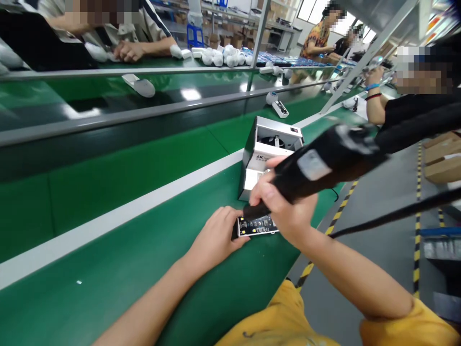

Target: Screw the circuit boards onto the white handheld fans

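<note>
My right hand [288, 206] is wrapped round a black electric screwdriver [320, 163], which slants down to the left. Its tip end meets a black circuit board [257, 226] in a white housing, near the board's upper left; the bit itself is hidden. With fingers and thumb, my left hand [221, 230] grips the left end of that circuit board unit against the green table. Just behind, a white and black screw feeder box [273, 139] stands on the table, partly covered by my right hand and the screwdriver.
Beyond a white strip runs a green conveyor [144, 158], carrying a white camera unit [279, 106] and another white part [140, 86]. A metal rail [162, 108] crosses behind. Co-workers sit opposite and at right. A black cable [396, 211] trails right from the work area.
</note>
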`<state>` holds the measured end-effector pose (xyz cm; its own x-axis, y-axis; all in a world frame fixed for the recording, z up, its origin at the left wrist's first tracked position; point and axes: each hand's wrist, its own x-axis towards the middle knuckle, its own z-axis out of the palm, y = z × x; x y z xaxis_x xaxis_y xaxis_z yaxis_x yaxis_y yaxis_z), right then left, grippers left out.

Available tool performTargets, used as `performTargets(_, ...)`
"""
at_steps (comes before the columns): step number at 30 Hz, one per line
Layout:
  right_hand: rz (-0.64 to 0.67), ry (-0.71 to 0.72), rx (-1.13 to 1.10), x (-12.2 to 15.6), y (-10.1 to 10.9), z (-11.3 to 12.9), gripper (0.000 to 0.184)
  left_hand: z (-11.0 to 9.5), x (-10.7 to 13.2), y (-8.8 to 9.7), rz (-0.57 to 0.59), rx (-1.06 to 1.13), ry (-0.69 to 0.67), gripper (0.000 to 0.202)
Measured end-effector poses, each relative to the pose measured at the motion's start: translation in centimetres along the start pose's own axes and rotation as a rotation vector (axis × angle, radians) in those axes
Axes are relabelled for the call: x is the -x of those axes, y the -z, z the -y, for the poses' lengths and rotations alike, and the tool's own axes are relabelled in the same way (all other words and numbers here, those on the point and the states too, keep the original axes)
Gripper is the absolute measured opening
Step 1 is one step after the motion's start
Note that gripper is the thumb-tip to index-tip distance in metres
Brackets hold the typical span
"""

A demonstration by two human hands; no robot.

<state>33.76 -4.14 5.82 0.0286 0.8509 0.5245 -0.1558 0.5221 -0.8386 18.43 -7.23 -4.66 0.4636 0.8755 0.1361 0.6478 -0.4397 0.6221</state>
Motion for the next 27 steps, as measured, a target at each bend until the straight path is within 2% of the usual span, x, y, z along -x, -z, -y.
performTargets(4, -0.223, 0.174, 0.030, -1.7, 2.5, 2.5, 0.024, -0.3, -0.1, 0.5, 0.029, 0.013, 0.019, 0.044)
performTargets(6, -0.299, 0.270, 0.064, -2.7, 3.3, 2.8, 0.021, -0.3, -0.1, 0.5, 0.042, 0.011, 0.027, 0.044)
performTargets(8, -0.318, 0.290, 0.073, -3.3, 3.6, 2.4, 0.020, -0.1, -0.1, 0.5, 0.047, 0.006, 0.029, 0.044)
performTargets(13, -0.254, 0.196, 0.071, -2.8, 3.1, 1.8, 0.022, 0.1, 0.0, 0.4, 0.050, 0.005, 0.015, 0.044)
performTargets(19, 0.042, 0.009, -0.016, 0.8, 2.7, 2.7, 0.024, -0.2, -0.3, 0.4, 0.043, -0.011, 0.012, 0.043)
performTargets(21, 0.098, -0.005, -0.021, 2.0, 2.2, 2.4, 0.026, -0.3, -0.3, 0.4, 0.047, -0.012, 0.016, 0.041)
performTargets(27, 0.104, 0.019, 0.104, 3.8, 1.5, 0.7, 0.025, -0.5, -0.3, 0.3, 0.058, 0.011, 0.024, 0.033)
